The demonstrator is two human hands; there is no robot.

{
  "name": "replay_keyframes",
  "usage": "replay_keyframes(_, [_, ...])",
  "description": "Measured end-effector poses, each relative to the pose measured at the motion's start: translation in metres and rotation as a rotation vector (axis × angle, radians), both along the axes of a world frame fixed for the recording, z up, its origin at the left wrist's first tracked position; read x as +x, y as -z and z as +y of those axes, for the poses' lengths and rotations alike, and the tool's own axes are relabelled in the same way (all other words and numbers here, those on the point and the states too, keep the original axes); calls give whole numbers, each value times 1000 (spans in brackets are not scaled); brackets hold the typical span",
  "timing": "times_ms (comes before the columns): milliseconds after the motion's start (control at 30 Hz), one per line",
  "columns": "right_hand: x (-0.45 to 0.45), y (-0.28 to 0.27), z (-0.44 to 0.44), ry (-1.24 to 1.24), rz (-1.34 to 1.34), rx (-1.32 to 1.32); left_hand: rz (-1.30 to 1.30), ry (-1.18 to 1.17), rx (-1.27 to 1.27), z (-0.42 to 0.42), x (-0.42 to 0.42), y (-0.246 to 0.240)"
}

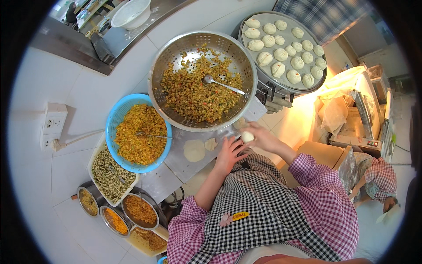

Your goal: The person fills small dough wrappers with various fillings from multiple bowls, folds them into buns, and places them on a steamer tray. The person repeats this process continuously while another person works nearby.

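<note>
My right hand point(263, 137) holds a small white dough bun point(247, 136) between its fingers. Just left of it is my left hand point(228, 155), palm down with its fingers spread and nothing seen in its grasp. A flat dough round point(194, 150) and a smaller irregular dough piece point(210, 144) lie on the metal worktop point(178, 165) to the left. Another dough piece point(239, 122) sits by the rim of the large steel colander point(202, 127). That colander holds diced vegetable filling point(197, 95) and a metal spoon point(227, 86).
A round steamer tray point(286, 79) of filled buns stands at upper right. Left are a blue plastic basket point(113, 148) of yellow filling, a white tub point(135, 181) of chopped greens and several filling containers. Another person point(379, 178) bends at far right, near a cardboard box point(316, 153).
</note>
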State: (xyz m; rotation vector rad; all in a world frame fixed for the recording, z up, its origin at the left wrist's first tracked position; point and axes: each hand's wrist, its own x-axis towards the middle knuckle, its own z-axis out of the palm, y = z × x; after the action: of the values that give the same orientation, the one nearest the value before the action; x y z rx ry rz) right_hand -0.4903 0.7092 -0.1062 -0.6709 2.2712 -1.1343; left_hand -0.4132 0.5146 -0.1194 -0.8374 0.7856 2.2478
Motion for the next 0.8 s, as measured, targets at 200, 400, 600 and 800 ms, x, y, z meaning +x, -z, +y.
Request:
replay_keyframes(200, [-43,105,27,87,332,293,-74,23,-169,-8,27,31])
replay_keyframes(400, [-43,78,18,90,443,335,-71,-25,-220,-26,43,41])
replay_keyframes(600, [9,65,-83,-246,239,81,-224,-283,-313,-65,86,64])
replay_keyframes(800, [28,124,-214,-106,133,66,-278,-526,-437,-103,103,87])
